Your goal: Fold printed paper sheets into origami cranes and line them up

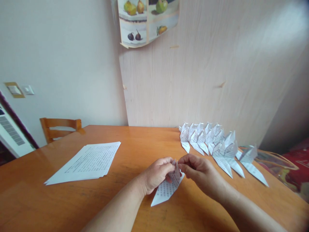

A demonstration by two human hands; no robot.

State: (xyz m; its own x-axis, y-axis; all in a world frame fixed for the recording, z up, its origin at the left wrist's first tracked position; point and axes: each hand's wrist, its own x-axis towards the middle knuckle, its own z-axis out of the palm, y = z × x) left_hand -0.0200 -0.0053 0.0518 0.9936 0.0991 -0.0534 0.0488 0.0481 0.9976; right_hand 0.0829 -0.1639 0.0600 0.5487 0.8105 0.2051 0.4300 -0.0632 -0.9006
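Observation:
Near the front middle of the table, a folded paper figure (pixel 167 189) made from printed white paper is held between both hands. My left hand (pixel 158 174) is closed on its raised part, thumb on top and some fingers behind the paper. My right hand (pixel 198 172) pinches at the figure's upright pointed tip from the right, thumb against forefinger. A long flat point of the paper stretches toward the front left. The fingertips partly hide the upper folds.
Rows of similar folded paper figures (pixel 220 153) stand at the right back. A stack of printed sheets (pixel 89 161) lies left on the wooden table (pixel 142 141). Behind it is a chair (pixel 61 124). Red and clear plastic bags (pixel 295 161) sit beyond the right edge.

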